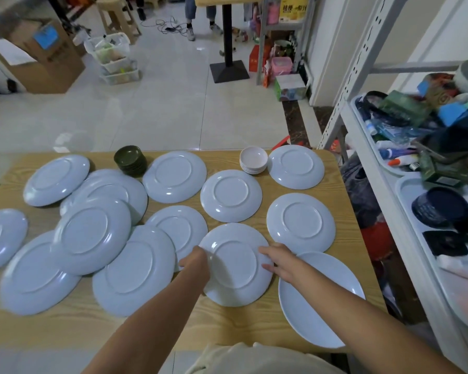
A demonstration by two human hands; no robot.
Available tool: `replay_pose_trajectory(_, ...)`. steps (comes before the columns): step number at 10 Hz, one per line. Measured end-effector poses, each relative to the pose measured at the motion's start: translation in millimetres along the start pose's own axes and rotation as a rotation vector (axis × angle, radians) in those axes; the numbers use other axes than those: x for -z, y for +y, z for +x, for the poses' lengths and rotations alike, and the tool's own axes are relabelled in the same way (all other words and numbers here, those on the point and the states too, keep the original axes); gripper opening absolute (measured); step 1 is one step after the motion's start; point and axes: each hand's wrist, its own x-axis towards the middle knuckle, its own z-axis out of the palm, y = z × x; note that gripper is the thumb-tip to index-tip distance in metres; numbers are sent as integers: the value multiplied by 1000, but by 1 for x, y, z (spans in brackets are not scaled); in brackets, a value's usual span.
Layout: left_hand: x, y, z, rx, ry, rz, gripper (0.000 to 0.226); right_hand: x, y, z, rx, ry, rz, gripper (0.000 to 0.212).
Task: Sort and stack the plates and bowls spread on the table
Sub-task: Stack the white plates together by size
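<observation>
Left hand (197, 261): yours, on the left rim of the held plate (235, 265). Knuckles up, fingers tucked under the rim and out of sight, gripping it.
Right hand (280, 261): yours, on the held plate's right rim. A finger and the thumb lie spread on top and the other fingers are hidden below, so it pinches the rim.
Held plate: pale blue, bottom up, foot ring showing, over the counter (146, 327) between your forearms. Can't tell if it's lifted or lying flat.
Face-up plate (316, 300): just right of the held plate and nearer you. It's the only one right way up, and your right wrist crosses its far rim.
Right plate (301, 222): bottom up, just beyond-right of the held plate.
Middle plate (231, 195): bottom up, straight beyond the held plate, close to it.
Left pile (91, 236): left of the held plate, several bottom-up plates overlapping each other.
Green bowls (130, 160): nested stack, well beyond-left of the held plate.
Pale bowls (253, 160): nested stack, well beyond the held plate, past the middle plate.
Shelf rack (358, 66): right of the held plate, off the counter, its trays full of clutter.
</observation>
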Motion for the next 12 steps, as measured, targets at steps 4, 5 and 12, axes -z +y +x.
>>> replay_pose_trajectory(4, 33, 6, -32, 88, -491, -263, 29, 12, 3, -40, 165, 226, 35, 24)
replay_pose_trajectory(5, 38, -5, -41, -27, -656, -137, 62, 32, 27, -45, 344, 309, -132, 26)
replay_pose_trajectory(12, -65, -98, -74, -336, -827, 428, 32, 172, 96, -39, 243, 753, -611, 17)
